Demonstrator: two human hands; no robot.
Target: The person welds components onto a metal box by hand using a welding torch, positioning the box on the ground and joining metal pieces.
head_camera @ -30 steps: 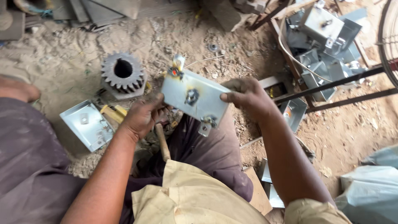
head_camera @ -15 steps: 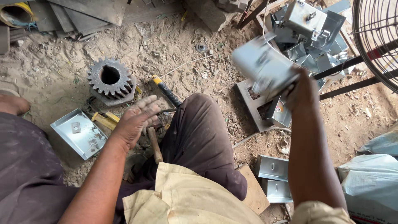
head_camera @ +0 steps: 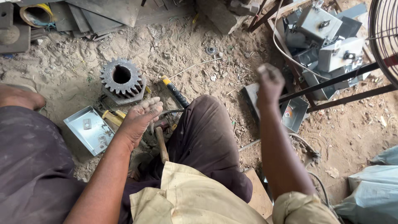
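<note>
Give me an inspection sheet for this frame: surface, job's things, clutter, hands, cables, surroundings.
Surface: sandy dirt ground, littered with small debris.
Job's things: flat metal tray beside the left hand; open metal box on the ground below the right hand.
Clutter: toothed gear, yellow-and-black handled tool, wooden-handled hammer, washer.
Hands: left hand open, fingers spread above the tools, holding nothing; right hand raised, blurred, seemingly empty.
Cables: thin wire on the sand; cord beside the right arm.
Surroundings: pile of metal boxes, dark metal bars, fan guard, scrap sheets.
</note>
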